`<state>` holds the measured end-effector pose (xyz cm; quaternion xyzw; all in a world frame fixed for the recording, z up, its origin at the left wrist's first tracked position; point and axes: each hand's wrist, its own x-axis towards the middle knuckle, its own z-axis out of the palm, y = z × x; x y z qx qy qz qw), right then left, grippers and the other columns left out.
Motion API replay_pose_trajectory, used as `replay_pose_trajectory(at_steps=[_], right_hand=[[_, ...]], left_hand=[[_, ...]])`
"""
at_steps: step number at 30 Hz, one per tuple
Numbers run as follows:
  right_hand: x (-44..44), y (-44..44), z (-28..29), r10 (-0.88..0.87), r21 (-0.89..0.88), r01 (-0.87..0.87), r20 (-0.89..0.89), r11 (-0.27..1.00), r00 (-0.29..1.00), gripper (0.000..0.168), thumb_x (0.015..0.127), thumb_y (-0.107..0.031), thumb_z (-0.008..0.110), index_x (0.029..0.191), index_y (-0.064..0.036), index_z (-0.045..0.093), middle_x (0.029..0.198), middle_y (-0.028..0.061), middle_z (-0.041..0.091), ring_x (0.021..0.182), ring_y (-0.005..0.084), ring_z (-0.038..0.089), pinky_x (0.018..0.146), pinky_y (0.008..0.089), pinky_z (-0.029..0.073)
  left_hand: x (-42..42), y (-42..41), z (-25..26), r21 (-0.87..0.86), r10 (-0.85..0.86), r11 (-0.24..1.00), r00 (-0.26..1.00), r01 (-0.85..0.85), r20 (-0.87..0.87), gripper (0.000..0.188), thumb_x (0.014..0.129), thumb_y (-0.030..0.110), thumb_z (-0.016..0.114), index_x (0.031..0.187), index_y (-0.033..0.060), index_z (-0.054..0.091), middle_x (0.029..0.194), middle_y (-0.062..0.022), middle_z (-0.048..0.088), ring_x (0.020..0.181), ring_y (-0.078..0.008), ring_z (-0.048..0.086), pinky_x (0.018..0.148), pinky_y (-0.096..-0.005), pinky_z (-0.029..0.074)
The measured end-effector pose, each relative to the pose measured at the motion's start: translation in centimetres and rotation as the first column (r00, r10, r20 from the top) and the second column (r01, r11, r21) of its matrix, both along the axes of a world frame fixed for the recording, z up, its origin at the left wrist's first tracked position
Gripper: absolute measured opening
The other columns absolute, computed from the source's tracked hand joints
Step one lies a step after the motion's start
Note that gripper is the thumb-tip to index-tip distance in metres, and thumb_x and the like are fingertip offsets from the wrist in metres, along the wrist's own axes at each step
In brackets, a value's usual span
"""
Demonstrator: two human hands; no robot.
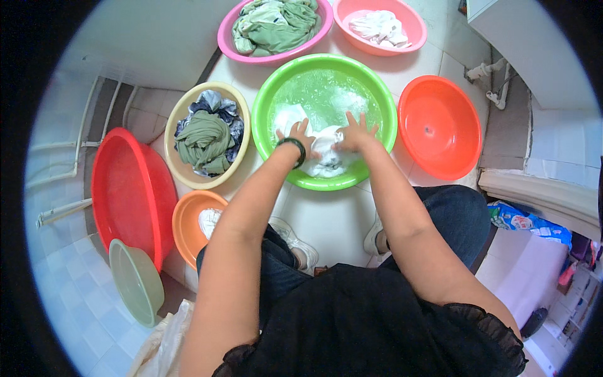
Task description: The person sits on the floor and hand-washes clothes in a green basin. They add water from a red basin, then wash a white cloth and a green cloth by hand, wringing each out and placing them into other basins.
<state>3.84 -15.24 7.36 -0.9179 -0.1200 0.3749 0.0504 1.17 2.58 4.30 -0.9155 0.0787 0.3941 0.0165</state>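
A bright green plastic basin (258, 118) of water stands on the floor before me. White wet cloth (326, 162) lies bunched at its near side, with pale patches of it spreading under the water. My left hand (300, 138), with a dark bangle (300, 153) at the wrist, rests on the cloth's left part, fingers spread. On the right side of the same cloth is my right hand (356, 134), its fingers also apart. Neither hand visibly grips the fabric; the thumbs and palms are partly hidden.
Around it stand a magenta basin (225, 47) of green clothes, a pink basin (419, 33) with white cloth, an orange-red basin (440, 127), a cream basin (170, 160) of clothes and a small orange basin (181, 235). A red basin (127, 198) and pale green basin (134, 282) lean left.
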Motion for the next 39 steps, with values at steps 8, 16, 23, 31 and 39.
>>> replay_pose_trajectory(at_steps=[8, 16, 23, 31, 39], right_hand=[[-3.2, 0.2, -6.2, -0.113, 0.064, 0.115, -0.031, 0.991, 0.993, 0.108, 0.061, -0.038, 0.080, 0.144, -0.039, 0.011, 0.153, 0.0110, 0.001, 0.136, 0.0468, 0.009, 0.103, 0.0666, 0.020], [-1.9, 1.7, -13.9, -0.214, 0.019, 0.214, 0.046, 0.977, 0.976, 0.092, 0.068, -0.039, 0.070, 0.144, -0.018, 0.023, 0.135, 0.0214, 0.043, 0.129, 0.0349, 0.037, 0.105, 0.0478, 0.032], [-0.1, 0.7, -22.6, -0.201, 0.168, 0.192, 0.036, 0.967, 0.979, 0.074, 0.071, -0.048, 0.067, 0.132, -0.012, 0.047, 0.134, 0.0191, 0.046, 0.126, 0.0341, 0.042, 0.106, 0.0456, 0.032], [5.1, 0.6, -14.1, -0.002, 0.142, 0.053, -0.338, 0.988, 0.941, 0.084, 0.060, -0.058, 0.073, 0.124, -0.006, 0.054, 0.132, 0.0188, 0.048, 0.122, 0.0336, 0.045, 0.103, 0.0419, 0.036], [10.5, -0.2, -9.3, -0.515, 0.505, 0.363, 0.200, 0.783, 0.834, 0.087, 0.073, -0.051, 0.067, 0.137, -0.001, 0.035, 0.140, 0.0253, 0.034, 0.129, 0.0375, 0.035, 0.107, 0.0411, 0.029]], left_hand=[[-2.6, -2.3, -7.0, -0.017, 0.169, 0.985, 0.985, -0.170, -0.041, 0.110, 0.058, 0.060, 0.074, 0.146, 0.0335, 0.012, 0.153, -0.0155, 0.000, 0.139, -0.0401, 0.008, 0.110, -0.0533, 0.019], [-0.3, -5.0, -9.6, -0.231, 0.463, 0.880, 0.857, -0.415, 0.226, 0.049, 0.081, 0.031, 0.060, 0.124, 0.0094, 0.051, 0.125, -0.0155, 0.053, 0.116, -0.0320, 0.050, 0.097, -0.0406, 0.041], [2.7, -4.2, -11.0, -0.192, 0.514, 0.840, 0.858, -0.508, -0.021, 0.039, 0.085, 0.034, 0.050, 0.113, 0.0090, 0.063, 0.122, -0.0156, 0.057, 0.110, -0.0323, 0.057, 0.093, -0.0440, 0.044], [7.3, -1.6, -4.3, -0.150, 0.212, 0.958, 0.955, -0.245, -0.208, 0.057, 0.077, 0.044, 0.061, 0.116, 0.0023, 0.059, 0.121, -0.0154, 0.058, 0.107, -0.0297, 0.058, 0.092, -0.0401, 0.045], [6.0, 2.0, -4.3, -0.399, 0.718, 0.696, 0.598, -0.598, 0.356, 0.074, 0.077, 0.054, 0.060, 0.134, 0.0117, 0.041, 0.140, -0.0201, 0.036, 0.130, -0.0362, 0.034, 0.104, -0.0455, 0.031]])
